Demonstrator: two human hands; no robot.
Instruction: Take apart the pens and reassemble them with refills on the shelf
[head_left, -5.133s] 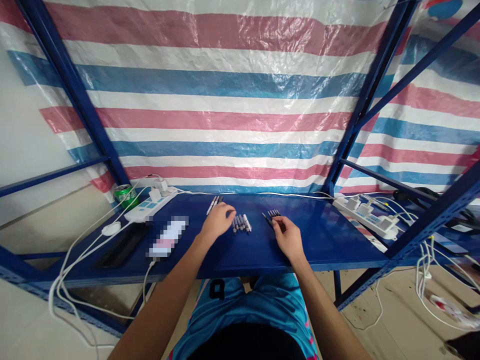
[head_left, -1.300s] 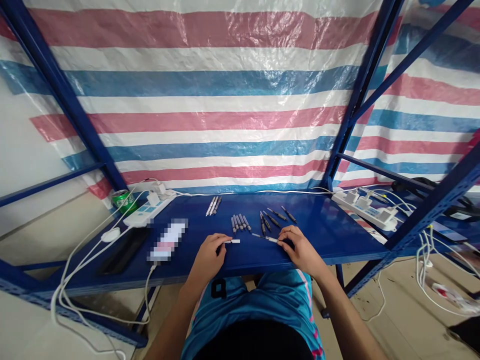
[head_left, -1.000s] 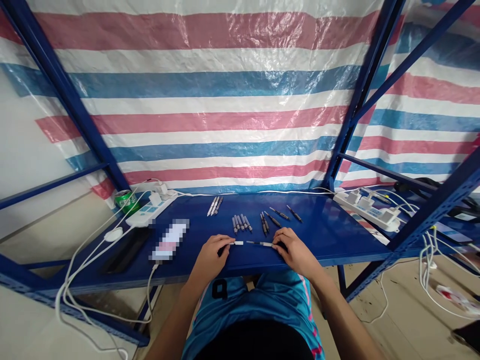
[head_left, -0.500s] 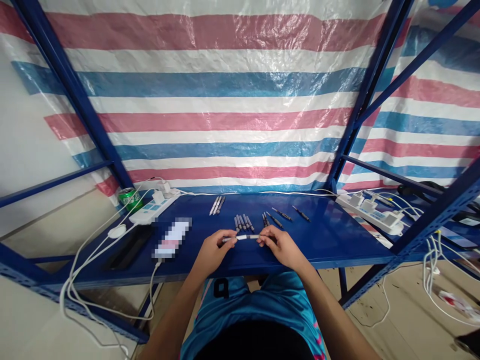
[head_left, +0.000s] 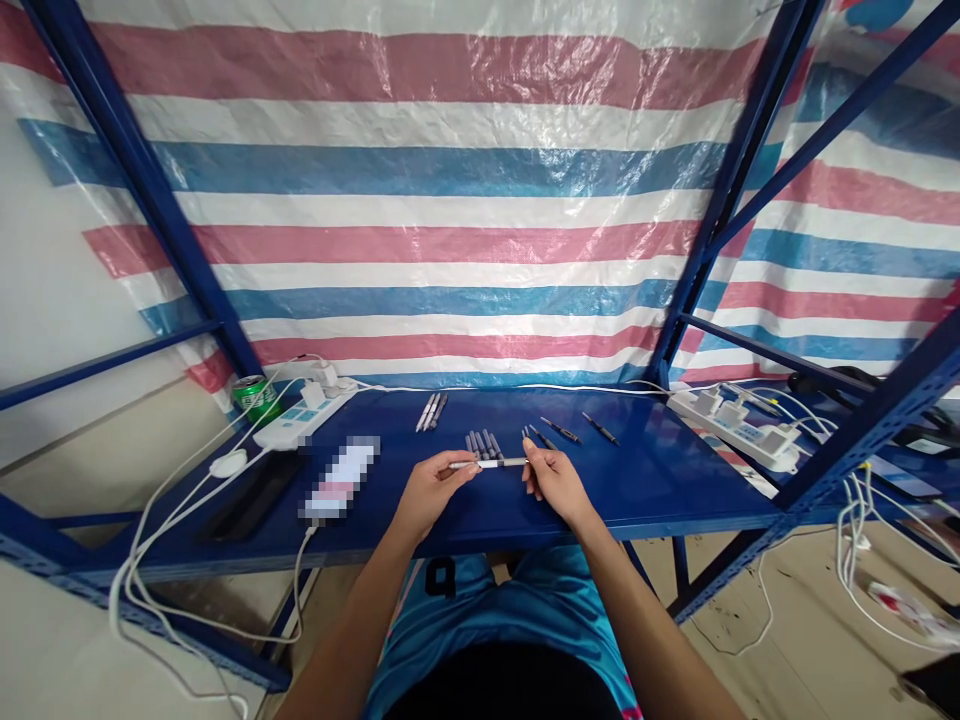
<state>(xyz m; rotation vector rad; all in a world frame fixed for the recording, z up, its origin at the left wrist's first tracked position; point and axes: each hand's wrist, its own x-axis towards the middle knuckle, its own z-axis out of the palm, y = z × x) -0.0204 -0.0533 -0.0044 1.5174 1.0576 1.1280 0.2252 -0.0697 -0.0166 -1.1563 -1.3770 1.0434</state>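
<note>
A slim white pen (head_left: 491, 464) with a dark band near its middle lies level between my two hands, over the front of the blue table. My left hand (head_left: 433, 488) pinches its left end. At its right end, the thumb and fingers of my right hand (head_left: 553, 481) close around the tip. Just behind the pen sits a row of several grey translucent pen barrels (head_left: 482, 444). Several dark pen parts (head_left: 559, 430) are spread behind my right hand. Farther back, a few assembled-looking pens (head_left: 431, 412) rest side by side.
A blue metal table (head_left: 637, 480) spans the front. On its left are a phone (head_left: 341, 480), a black flat object (head_left: 259, 495), a power strip (head_left: 304, 418) and a green can (head_left: 256, 398). Another power strip (head_left: 735, 430) lies right, with white cables (head_left: 847, 530) hanging down.
My right hand has turned slightly and shifted right along the pen, its fingers now lower. The pen has risen slightly in view and remains between both hands.
</note>
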